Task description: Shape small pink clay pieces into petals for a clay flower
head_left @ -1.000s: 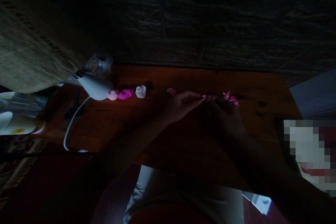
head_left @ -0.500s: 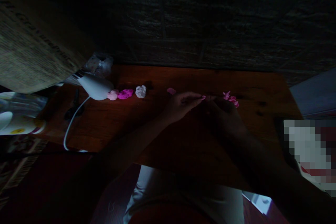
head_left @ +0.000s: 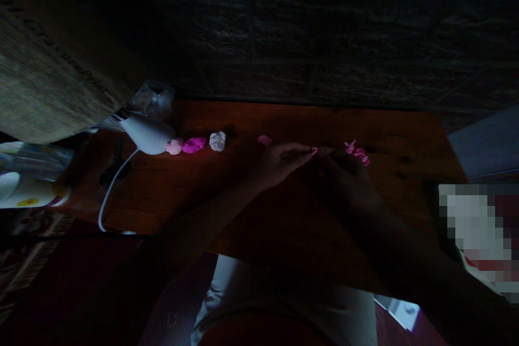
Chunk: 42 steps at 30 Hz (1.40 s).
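In the middle of the wooden table, my left hand [head_left: 279, 165] pinches a small curled piece of pink clay [head_left: 314, 151] between thumb and fingertips. My right hand [head_left: 348, 175] is right beside that piece, fingers drawn together; what they hold, if anything, is too dark to see. Just beyond the right hand lie several thin pink petal-like clay pieces [head_left: 357, 154]. Past the left hand rests a flat pink clay piece [head_left: 264, 140]. Farther left sit a white crumpled-looking lump [head_left: 218, 141], a magenta clay lump [head_left: 194, 145] and a pale pink lump [head_left: 174, 146].
A white rounded device [head_left: 148, 134] with a white cable [head_left: 106, 194] stands at the table's left. Behind it is a clear plastic bag [head_left: 153, 100]. Dark scissors-like handles [head_left: 113, 172] lie near the cable. A dark brick-patterned wall [head_left: 284, 38] borders the table [head_left: 284, 232].
Both hands stay nearly in place. The pink piece at the left fingertips now shows a slightly more curled outline. Other things look unmoved.
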{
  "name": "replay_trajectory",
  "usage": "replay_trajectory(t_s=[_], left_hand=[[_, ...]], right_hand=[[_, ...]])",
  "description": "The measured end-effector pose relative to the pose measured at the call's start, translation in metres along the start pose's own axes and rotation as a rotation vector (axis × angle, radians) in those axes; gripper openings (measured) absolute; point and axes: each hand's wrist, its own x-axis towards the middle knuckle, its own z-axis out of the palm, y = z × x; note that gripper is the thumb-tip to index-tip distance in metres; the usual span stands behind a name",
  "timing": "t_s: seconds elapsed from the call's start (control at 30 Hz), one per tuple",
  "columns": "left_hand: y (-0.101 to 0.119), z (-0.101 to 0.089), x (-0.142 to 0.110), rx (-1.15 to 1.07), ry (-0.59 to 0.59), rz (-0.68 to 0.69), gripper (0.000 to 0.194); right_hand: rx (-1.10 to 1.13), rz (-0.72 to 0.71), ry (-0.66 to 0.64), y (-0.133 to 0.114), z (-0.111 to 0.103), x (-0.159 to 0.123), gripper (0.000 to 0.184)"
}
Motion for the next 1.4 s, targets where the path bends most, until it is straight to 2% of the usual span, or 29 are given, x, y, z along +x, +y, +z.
replay_trajectory(t_s=[0.33,0.5,0.67,1.13,1.4], left_hand=[[0.0006,0.0009,-0.0010,-0.016,0.009,-0.015,0.028],[0.0036,-0.0002,-0.0019,-0.007,0.004,-0.025,0.025],[0.0071,-0.0010,-0.0023,-0.005,0.009,-0.028,0.026],[0.0067,0.0007,-0.0047,0.014,0.059,0.013,0.025],[0.0081,-0.0009,-0.0024,-0.025,0.068,-0.059,0.030]], right_hand=[[0.029,0.053,0.054,-0.0034,0.0022,-0.0029,0.032],[0.135,0.087,-0.006,0.0002,0.0026,-0.0032,0.033],[0.096,0.043,-0.007,0.0011,0.0017,-0.0010,0.034],[0.034,0.038,-0.006,-0.0018,-0.0003,0.0002,0.037],[0.046,-0.002,-0.043,-0.0030,0.0017,-0.0020,0.036]])
